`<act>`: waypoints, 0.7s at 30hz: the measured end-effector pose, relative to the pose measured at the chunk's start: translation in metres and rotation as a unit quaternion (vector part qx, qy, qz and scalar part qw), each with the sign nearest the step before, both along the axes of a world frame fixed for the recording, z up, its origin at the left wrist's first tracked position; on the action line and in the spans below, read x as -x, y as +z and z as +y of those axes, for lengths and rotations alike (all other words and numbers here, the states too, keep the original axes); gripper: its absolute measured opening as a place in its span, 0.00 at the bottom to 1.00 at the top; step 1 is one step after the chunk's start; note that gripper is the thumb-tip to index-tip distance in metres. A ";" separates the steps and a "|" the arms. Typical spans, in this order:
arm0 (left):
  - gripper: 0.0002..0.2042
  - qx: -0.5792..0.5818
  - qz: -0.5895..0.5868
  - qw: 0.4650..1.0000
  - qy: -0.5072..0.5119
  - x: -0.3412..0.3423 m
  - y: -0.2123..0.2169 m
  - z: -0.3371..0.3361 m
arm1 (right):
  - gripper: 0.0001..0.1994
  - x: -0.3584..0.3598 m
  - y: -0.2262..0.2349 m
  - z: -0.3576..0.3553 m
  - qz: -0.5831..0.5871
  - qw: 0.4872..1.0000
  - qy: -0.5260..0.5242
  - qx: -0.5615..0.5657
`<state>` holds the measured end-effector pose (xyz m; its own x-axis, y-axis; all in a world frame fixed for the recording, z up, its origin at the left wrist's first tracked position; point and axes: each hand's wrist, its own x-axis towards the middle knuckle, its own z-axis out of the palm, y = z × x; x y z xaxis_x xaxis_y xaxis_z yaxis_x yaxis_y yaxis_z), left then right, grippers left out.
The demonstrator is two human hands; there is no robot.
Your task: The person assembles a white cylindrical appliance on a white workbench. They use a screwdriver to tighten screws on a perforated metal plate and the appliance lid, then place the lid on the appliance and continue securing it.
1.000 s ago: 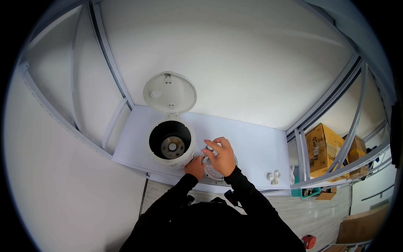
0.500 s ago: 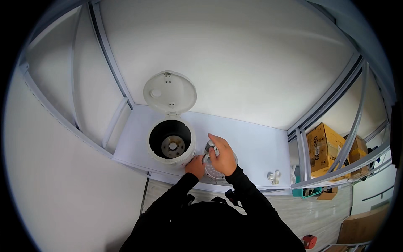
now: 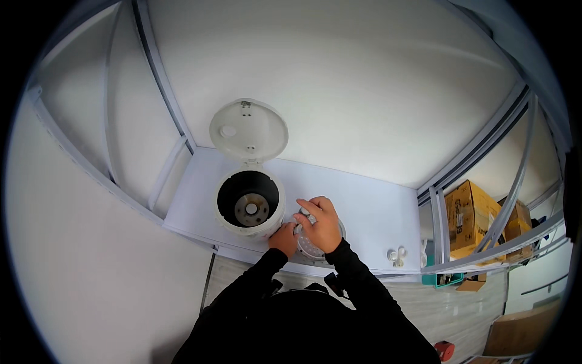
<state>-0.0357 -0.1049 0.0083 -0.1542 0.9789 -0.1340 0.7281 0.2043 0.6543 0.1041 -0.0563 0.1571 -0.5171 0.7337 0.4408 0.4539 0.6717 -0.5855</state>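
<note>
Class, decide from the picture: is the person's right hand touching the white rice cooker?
Apart: the head view shows pale tabletop between the right hand and the white rice cooker.

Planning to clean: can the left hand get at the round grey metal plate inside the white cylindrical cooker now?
Probably yes: the round white lid is up, the plate uncovered, and the left hand beside the cooker, though seemingly busy at a dotted white round piece.
</note>
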 end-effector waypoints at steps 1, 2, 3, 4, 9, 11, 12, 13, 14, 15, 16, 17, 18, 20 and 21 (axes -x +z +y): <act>0.19 -0.009 -0.003 1.000 0.002 0.000 -0.001 0.000 | 0.25 0.001 -0.001 0.001 0.032 0.999 0.015 0.001; 0.19 -0.017 -0.007 1.000 0.005 0.000 -0.003 0.000 | 0.25 0.002 -0.002 0.003 0.063 0.998 0.031 0.001; 0.19 -0.026 -0.010 1.000 0.007 0.000 -0.004 0.000 | 0.25 0.003 -0.001 0.004 0.094 0.994 0.046 0.002; 0.19 -0.025 -0.005 1.000 0.005 0.001 -0.004 -0.001 | 0.25 0.005 0.000 0.004 0.096 0.994 0.048 -0.020; 0.19 -0.017 -0.001 1.000 0.005 0.002 -0.002 -0.001 | 0.27 0.008 0.003 0.000 0.038 0.999 0.025 -0.021; 0.19 -0.025 -0.006 1.000 0.007 0.001 -0.003 -0.001 | 0.28 0.006 -0.001 0.003 0.038 0.999 0.017 0.001; 0.19 -0.029 -0.009 0.999 0.009 0.001 -0.004 -0.001 | 0.28 0.005 -0.003 0.004 0.038 0.999 0.014 0.013; 0.19 -0.030 -0.006 0.999 0.011 0.001 -0.003 -0.001 | 0.29 0.005 -0.002 0.004 0.044 0.999 0.017 0.015; 0.19 -0.030 -0.003 0.999 0.013 0.001 -0.002 -0.002 | 0.29 0.005 -0.002 0.004 0.050 0.998 0.021 0.018; 0.19 -0.031 0.001 0.999 0.015 0.000 -0.001 -0.002 | 0.29 0.005 -0.002 0.004 0.056 0.998 0.024 0.020; 0.18 -0.034 0.013 0.999 0.015 -0.001 0.003 -0.002 | 0.30 0.004 -0.002 0.004 0.059 0.998 0.027 0.014; 0.17 -0.038 0.026 0.999 0.016 -0.003 0.006 -0.003 | 0.30 0.004 -0.003 0.004 0.062 0.998 0.030 0.007; 0.16 -0.041 0.038 0.998 0.016 -0.005 0.009 -0.002 | 0.30 0.003 -0.003 0.003 0.065 0.997 0.033 0.001; 0.13 -0.044 0.051 0.997 0.021 -0.005 0.002 0.000 | 0.30 0.002 -0.001 0.003 0.068 0.997 0.034 0.010; 0.12 -0.046 0.057 0.997 0.024 -0.006 -0.002 0.001 | 0.30 0.001 -0.001 0.003 0.070 0.997 0.034 0.014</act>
